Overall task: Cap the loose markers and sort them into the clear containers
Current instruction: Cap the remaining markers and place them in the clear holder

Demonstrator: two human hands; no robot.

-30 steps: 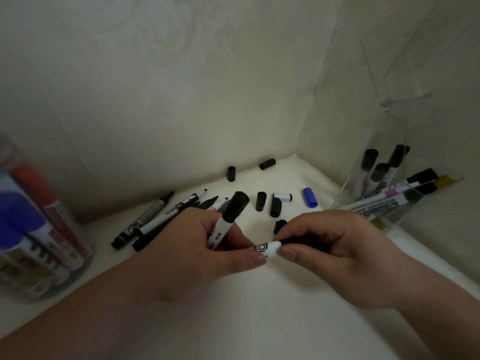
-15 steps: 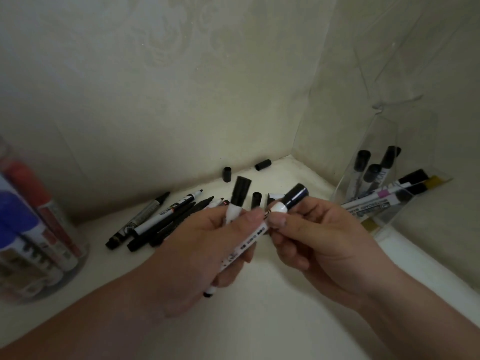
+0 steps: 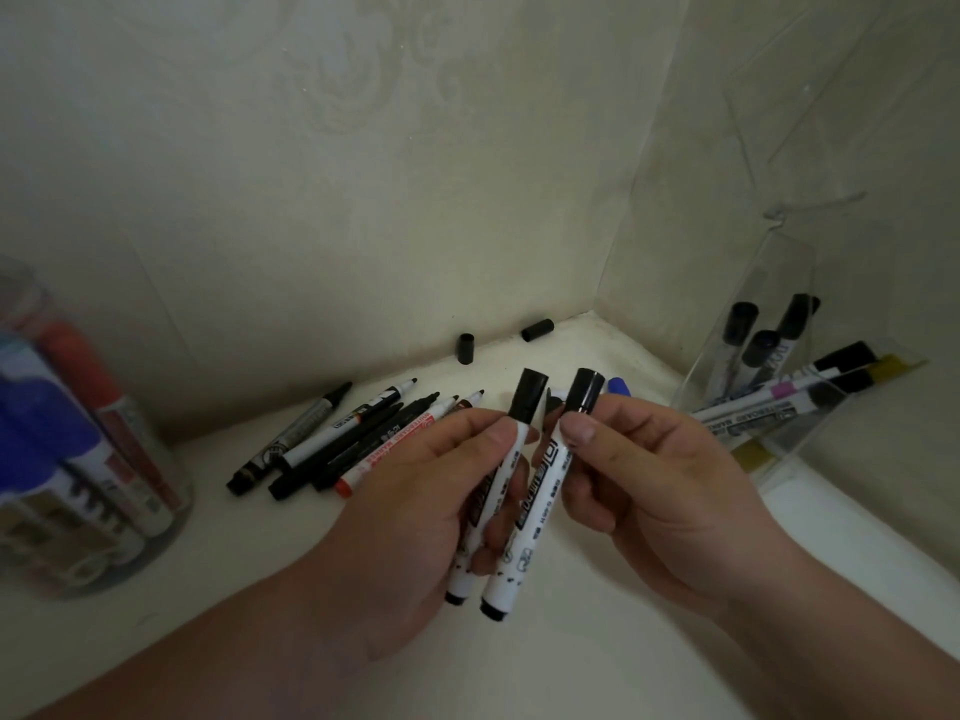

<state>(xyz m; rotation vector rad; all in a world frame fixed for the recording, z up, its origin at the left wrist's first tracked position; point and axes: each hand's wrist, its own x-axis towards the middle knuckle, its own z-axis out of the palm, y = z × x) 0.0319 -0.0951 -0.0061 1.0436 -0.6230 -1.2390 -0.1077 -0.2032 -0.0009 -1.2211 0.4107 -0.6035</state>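
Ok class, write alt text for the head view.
The left hand grips a black-capped white marker; the right hand pinches a second marker beside it. Uncapped markers and loose black caps lie on the white surface between two clear containers.

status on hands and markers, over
Left hand grips first capped marker. Right hand pinches second capped marker just below its cap. Uncapped markers and loose caps lie behind. Nothing blocks clear container.

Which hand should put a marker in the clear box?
Probably right: the right hand pinches a white black-capped marker and is nearer the clear angular box than the left hand.
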